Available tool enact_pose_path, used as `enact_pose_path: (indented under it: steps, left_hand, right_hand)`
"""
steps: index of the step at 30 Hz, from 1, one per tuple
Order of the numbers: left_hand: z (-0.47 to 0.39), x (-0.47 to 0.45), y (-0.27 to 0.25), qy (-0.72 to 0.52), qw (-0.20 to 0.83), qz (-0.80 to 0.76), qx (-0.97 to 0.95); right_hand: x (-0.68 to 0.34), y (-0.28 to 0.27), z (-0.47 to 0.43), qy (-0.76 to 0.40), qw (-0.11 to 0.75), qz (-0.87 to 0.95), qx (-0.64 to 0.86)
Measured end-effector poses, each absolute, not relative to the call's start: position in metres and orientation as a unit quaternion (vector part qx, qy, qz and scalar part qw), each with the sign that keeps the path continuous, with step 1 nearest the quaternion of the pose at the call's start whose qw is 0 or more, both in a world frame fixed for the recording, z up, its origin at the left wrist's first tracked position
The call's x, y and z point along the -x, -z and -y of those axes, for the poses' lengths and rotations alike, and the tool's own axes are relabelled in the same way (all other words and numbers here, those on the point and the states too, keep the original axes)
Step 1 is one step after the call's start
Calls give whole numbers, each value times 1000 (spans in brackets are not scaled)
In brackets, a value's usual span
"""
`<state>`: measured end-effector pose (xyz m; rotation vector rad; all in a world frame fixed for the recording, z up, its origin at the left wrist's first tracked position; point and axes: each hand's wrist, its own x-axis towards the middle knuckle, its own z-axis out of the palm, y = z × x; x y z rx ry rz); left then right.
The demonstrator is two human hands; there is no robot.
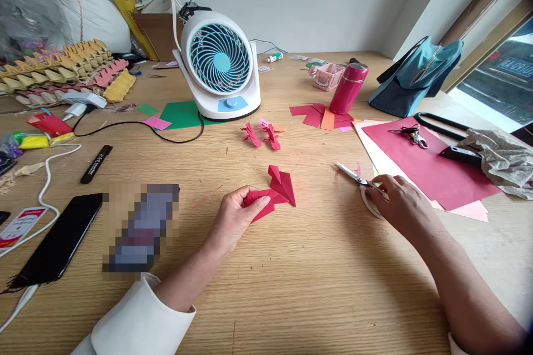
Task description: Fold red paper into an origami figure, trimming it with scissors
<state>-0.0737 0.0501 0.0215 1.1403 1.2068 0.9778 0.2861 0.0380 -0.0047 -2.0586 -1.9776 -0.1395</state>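
Note:
My left hand (237, 216) pinches a piece of folded red paper (282, 187) between thumb and fingers, a little left of the middle. Its flaps stick out to the right, away from the hand. On the right, my right hand (397, 197) has its fingers closed around the handles of a pair of scissors (353, 173). The blades point away to the upper left, lying on or close to the table. Beyond the folded paper stand small red paper figures (251, 135), one beside another (272, 137).
A white fan (222, 61) stands at the back, with a pink flask (348, 89) to its right. Red sheets (433, 161) with keys (416, 136) lie at the right. A black marker (96, 164), a dark phone (60, 238) and a white cable (46, 177) occupy the left.

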Motion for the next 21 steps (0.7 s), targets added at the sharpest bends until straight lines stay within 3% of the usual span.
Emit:
enact_pose_path:
  steps: [10, 14, 17, 21]
  left_hand:
    - [-54, 77, -30, -395, 556, -510, -524]
    - [-54, 80, -33, -385, 555, -511, -532]
    - [-54, 82, -38, -394, 562, -509, -519]
    - [-54, 85, -45, -400, 544, -512, -532]
  right_hand:
    - [-280, -9, -30, 0, 87, 651, 754]
    - [-248, -23, -24, -220, 262, 662, 667]
    - [-213, -31, -14, -401, 260, 678, 558]
    - [-177, -37, -2, -520, 207, 656, 506]
